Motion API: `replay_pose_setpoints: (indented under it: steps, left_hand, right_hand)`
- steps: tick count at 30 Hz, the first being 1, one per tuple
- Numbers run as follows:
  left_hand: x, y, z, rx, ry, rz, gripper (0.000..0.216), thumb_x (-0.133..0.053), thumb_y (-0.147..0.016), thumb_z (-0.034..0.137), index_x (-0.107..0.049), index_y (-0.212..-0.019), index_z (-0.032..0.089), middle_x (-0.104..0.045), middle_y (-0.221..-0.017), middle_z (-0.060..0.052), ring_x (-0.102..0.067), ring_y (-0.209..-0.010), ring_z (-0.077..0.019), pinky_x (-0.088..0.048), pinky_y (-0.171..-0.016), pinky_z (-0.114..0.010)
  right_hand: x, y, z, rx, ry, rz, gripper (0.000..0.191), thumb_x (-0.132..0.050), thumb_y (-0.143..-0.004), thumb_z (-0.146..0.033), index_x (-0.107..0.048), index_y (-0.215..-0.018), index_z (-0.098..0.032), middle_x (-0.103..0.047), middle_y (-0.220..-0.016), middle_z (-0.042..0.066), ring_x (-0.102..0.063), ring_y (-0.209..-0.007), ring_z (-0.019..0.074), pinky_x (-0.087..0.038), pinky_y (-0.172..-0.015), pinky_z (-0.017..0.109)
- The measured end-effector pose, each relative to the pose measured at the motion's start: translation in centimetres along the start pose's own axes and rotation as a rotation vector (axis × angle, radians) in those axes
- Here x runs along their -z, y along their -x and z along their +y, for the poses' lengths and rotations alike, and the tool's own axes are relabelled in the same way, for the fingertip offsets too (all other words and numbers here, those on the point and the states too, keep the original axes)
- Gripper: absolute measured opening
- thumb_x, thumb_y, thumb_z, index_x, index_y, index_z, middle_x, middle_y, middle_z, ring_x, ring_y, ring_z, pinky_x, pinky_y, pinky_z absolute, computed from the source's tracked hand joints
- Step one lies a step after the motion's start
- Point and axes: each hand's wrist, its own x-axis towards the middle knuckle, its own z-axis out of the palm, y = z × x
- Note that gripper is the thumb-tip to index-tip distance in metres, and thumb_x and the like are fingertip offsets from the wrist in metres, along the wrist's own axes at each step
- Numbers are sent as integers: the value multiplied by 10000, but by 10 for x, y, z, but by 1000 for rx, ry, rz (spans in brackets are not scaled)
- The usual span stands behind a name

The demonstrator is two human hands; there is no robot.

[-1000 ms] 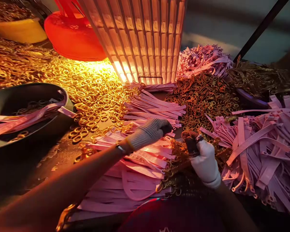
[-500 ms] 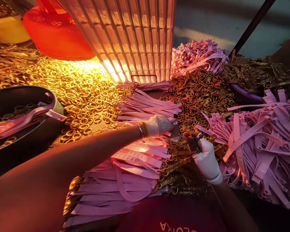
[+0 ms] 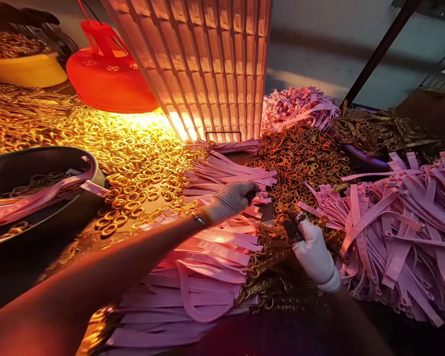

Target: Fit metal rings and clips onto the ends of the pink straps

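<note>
My left hand, in a knitted glove with the fingertips bare, reaches over a row of pink straps. Its fingers are curled together near the strap ends, and whatever they may hold is hidden. My right hand wears a white glove with dark, bare fingers. Thumb and finger are pinched, with a small shiny bit of metal at them that I cannot make out. Just beyond it lies a heap of small brass-coloured clasps. More pink straps, with metal fittings at their right ends, lie below my left hand.
Loose gold rings spread across the left, beside a dark basin holding straps and rings. A red lamp glows beside a ribbed translucent panel. Tangled pink straps heap on the right; a yellow tub stands far left.
My left hand has shifted slightly left, its wrist turning and its fingers curling. My right hand stays pinched in nearly the same place. The view has tilted up a little.
</note>
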Motion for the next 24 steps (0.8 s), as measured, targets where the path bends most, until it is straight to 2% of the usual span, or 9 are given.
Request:
replay_pose_setpoints:
  steps: [3,6,10,13,16,20,22,24]
  left_hand:
    - [21,31,23,238,321,-27,195,-417,-945,249,-590,-907,166,-553,-615,20,-462,-449,-92,-376,-430,-194]
    - [38,65,47,479,686,-49,236,-504,-950,386,-529,-814,195,-430,-520,66,-356,-394,-79,-275,-369,-189]
    - [44,93,58,555,733,-4,309,-555,-937,463,-564,-793,190,-416,-499,68,-349,-405,-79,-240,-372,-191]
    - [39,100,54,557,736,42,283,-549,-933,424,-594,-796,180,-483,-560,48,-376,-445,-78,-276,-409,-194]
    - [33,104,48,442,638,90,223,-531,-922,342,-616,-803,173,-612,-703,-6,-481,-566,-105,-389,-521,-219]
    - [23,110,41,255,334,76,181,-541,-924,312,-641,-832,192,-684,-813,-43,-577,-701,-161,-451,-668,-274]
    - [19,112,37,198,290,70,164,-548,-917,301,-640,-831,196,-694,-841,-51,-596,-731,-174,-456,-695,-284]
    - [18,112,34,210,332,38,222,-530,-942,341,-639,-823,189,-689,-811,-44,-588,-707,-168,-448,-674,-277]
  right_hand:
    - [-9,-13,-15,102,67,-74,398,-485,-855,-113,-670,-1192,-213,-741,-1012,72,-682,-926,227,-536,-873,344]
    - [-23,-26,-36,184,187,-170,386,-485,-845,-87,-670,-1164,-202,-737,-1028,87,-684,-966,234,-518,-863,325]
    - [-41,-36,-62,195,526,-299,337,-531,-802,-66,-690,-1081,-167,-732,-949,103,-684,-877,251,-496,-749,313]
    - [-51,-35,-73,225,765,-361,207,-541,-806,-56,-691,-912,-151,-706,-836,114,-664,-763,244,-454,-643,305]
    - [-59,-32,-74,292,938,-316,214,-484,-866,-37,-663,-817,-144,-660,-723,114,-609,-624,222,-380,-545,303]
    - [-65,-28,-69,365,958,-241,222,-460,-852,-26,-612,-765,-162,-628,-708,115,-567,-597,222,-338,-511,315]
    - [-66,-28,-69,335,943,-242,208,-464,-845,-28,-596,-770,-170,-620,-716,110,-565,-616,224,-358,-528,317]
    - [-64,-27,-70,290,942,-266,202,-465,-853,-23,-606,-823,-164,-627,-741,107,-573,-640,223,-381,-552,314]
